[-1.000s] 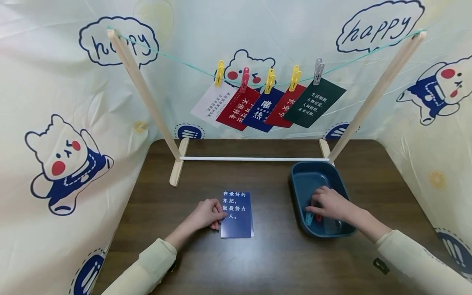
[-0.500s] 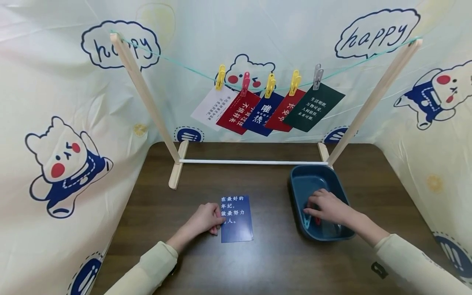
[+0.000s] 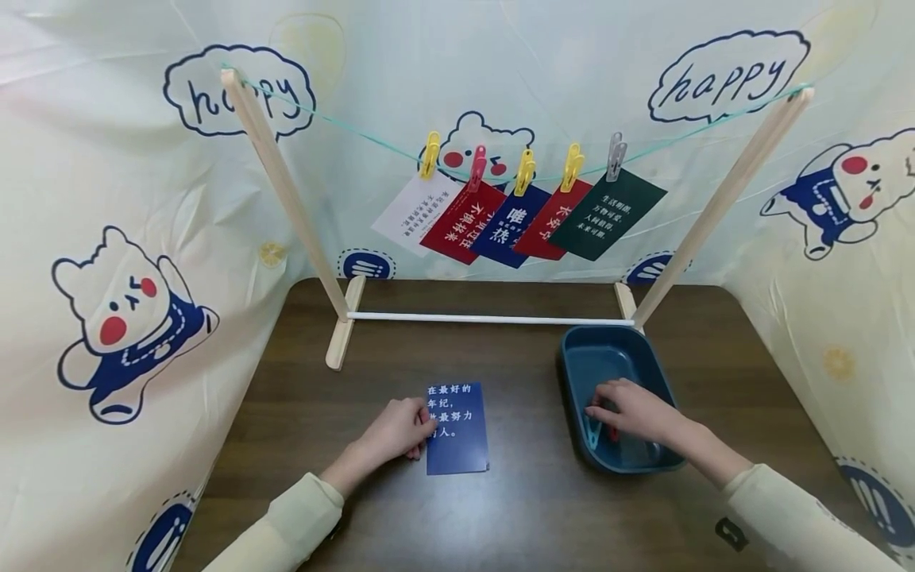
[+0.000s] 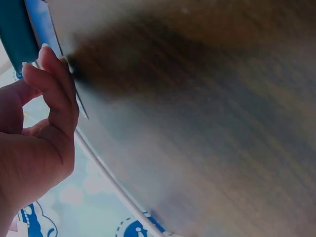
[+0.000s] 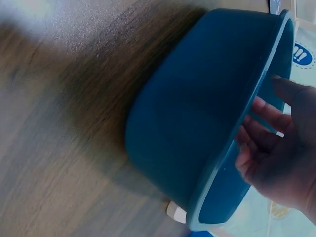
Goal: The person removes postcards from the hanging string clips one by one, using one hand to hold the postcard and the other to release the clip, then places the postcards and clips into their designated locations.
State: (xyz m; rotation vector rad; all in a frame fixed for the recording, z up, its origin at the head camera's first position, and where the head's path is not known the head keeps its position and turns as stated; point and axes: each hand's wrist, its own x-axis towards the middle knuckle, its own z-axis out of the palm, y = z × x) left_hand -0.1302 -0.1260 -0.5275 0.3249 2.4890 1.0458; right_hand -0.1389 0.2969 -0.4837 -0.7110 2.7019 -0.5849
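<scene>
A blue card [image 3: 457,449] with white Chinese lettering lies on the table, and a sliver of a second edge shows under its lower right corner. My left hand [image 3: 396,433] pinches its left edge, thumb on top. My right hand [image 3: 632,409] reaches into a dark blue plastic tub [image 3: 575,349]. Below the thumb lies a light blue clothespin [image 3: 592,434], and a red one [image 3: 613,434] is partly covered by the fingers. From the right wrist, the thumb stands apart from loosely bent fingers [image 5: 266,116]; no held clothespin can be made out.
Behind stands a wooden frame [image 3: 286,191] with a green string [image 3: 372,139]. Several cards hang from it by clothespins, among them a green card [image 3: 608,214]. A white rod [image 3: 486,318] joins the feet; the tub sits against its right end.
The whole scene sits lower in the view. My left hand stays at the card's edge, and the two stacked cards line up more closely. My right hand shifts slightly left within the tub.
</scene>
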